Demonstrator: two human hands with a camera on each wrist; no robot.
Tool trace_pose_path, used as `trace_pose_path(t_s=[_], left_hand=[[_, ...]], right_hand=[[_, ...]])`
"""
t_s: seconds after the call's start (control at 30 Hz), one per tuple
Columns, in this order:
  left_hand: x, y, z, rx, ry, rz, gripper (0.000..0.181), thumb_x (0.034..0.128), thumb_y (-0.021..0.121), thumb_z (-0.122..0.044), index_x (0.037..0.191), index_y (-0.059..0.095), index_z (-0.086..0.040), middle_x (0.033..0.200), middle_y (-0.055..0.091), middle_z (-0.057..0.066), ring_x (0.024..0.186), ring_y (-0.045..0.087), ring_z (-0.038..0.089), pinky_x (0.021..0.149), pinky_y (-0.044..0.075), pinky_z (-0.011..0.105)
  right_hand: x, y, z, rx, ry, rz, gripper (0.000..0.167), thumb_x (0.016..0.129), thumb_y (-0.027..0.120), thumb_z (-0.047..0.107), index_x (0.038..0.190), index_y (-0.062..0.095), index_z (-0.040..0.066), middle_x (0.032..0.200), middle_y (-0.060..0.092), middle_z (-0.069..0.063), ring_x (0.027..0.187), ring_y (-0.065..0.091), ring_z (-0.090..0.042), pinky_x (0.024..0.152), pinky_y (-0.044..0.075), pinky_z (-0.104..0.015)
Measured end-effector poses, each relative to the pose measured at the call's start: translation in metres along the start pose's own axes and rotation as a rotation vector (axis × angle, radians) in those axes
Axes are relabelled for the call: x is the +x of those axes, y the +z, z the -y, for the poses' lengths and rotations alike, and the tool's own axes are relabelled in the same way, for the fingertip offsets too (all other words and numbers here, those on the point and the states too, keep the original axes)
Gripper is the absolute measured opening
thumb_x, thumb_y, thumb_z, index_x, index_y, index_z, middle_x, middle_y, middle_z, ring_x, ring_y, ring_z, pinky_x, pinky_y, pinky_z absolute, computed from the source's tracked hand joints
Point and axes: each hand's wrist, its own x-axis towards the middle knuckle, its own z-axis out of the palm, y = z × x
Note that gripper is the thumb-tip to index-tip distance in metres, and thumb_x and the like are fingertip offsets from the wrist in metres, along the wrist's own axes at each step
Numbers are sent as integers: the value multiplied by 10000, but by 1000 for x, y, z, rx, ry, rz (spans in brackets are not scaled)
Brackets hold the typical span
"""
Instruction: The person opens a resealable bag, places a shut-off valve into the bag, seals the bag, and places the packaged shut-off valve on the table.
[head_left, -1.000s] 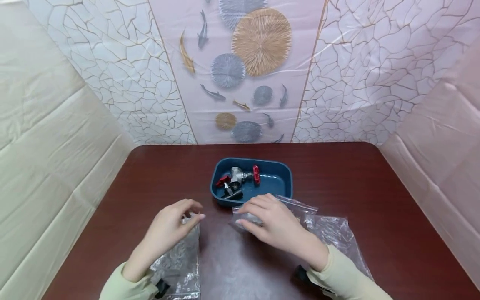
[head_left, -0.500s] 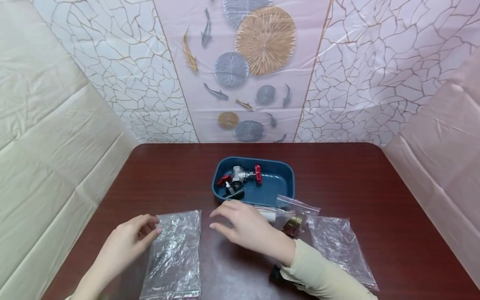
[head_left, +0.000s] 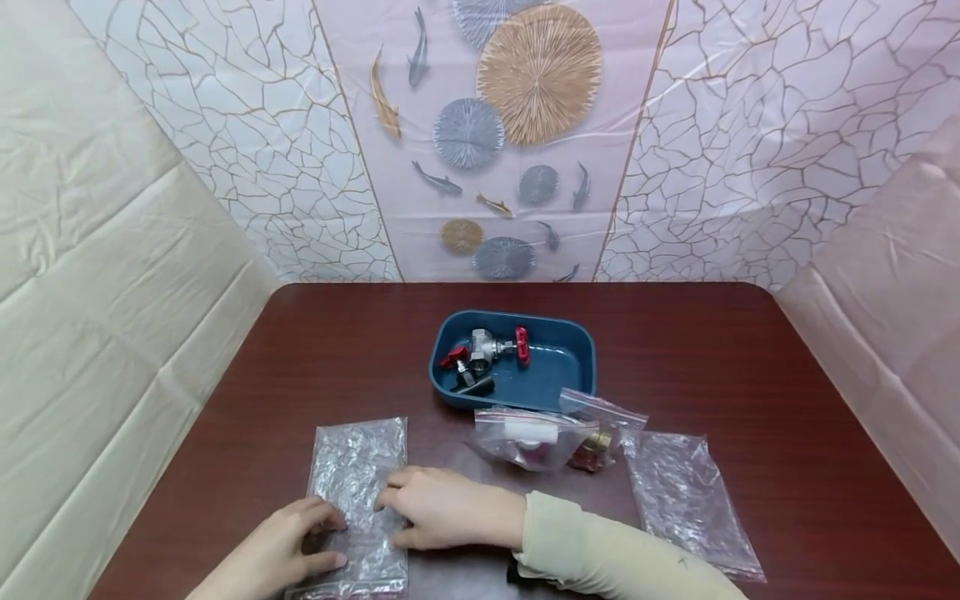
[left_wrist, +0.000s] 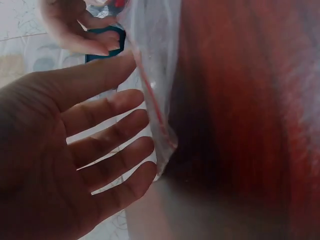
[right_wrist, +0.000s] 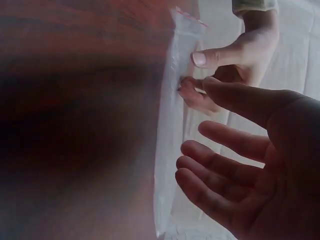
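A clear zip-lock bag (head_left: pixel 358 454) lies flat on the table, front left of the tray. My left hand (head_left: pixel 285 546) is over its lower left part, fingers loosely bent. From the right, my right hand (head_left: pixel 442 510) reaches to the bag's right edge. In the left wrist view, the left fingers are spread beside the bag's red seal strip (left_wrist: pixel 152 95). The right wrist view shows the right fingers apart, with the flat bag (right_wrist: pixel 170 130) just past them. Whether either hand's fingertips touch the plastic is hard to tell.
A blue tray (head_left: pixel 587 358) behind holds a metal valve with a red handwheel (head_left: pixel 483 348) and smaller red and black fittings (head_left: pixel 467 377). Before it lie a bag with a white item (head_left: pixel 531 432), a bag with a brass fitting (head_left: pixel 597 442) and a flat clear bag (head_left: pixel 686 500).
My right hand has moved left and nearer, off the bag with the white item, to the flat bag. My left hand moved left, then toward me over that bag's lower part.
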Motion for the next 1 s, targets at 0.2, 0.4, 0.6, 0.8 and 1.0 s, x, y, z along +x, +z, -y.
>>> trace_pose_path(t_s=[0.2,0.4,0.6,0.8,1.0], left_hand=[[-1,4,-1,11,16,68,436,753,855,-478,1084,667,-265,1075,558,-157,969,494,56,766,473,304],[-1,4,-4,32,184,85,556,715,901,-370,1190,632,-266,1091,504,-155,975,430,25,741,448,262],[9,3,-14,31,208,123,490,769,874,-288,1192,627,-263,1099,498,-148,972,451,33,747,461,263],[36,3,-27,-12,119,156,120,934,730,-298,1030,658,-284,998,549,-187,864,520,-1,713,485,270],[72,11,-41,3,146,74,181,971,680,-208,825,607,-287,730,511,-214,637,466,-41,576,432,223]], right_hand=[[6,10,5,-50,-14,43,375,847,788,443,1144,688,238,1014,605,111,880,571,-20,719,481,-195],[4,14,4,-107,-16,30,311,814,815,451,1023,713,244,924,541,123,856,545,-17,678,462,-186],[-3,12,-4,-114,10,37,270,823,815,432,988,720,242,989,566,108,886,585,-31,731,488,-198],[-16,5,-22,-99,77,35,225,838,802,368,975,710,215,967,574,92,855,591,-59,711,487,-231],[-32,-2,-40,12,150,-55,97,959,677,277,969,722,191,907,589,77,773,586,-50,668,486,-230]])
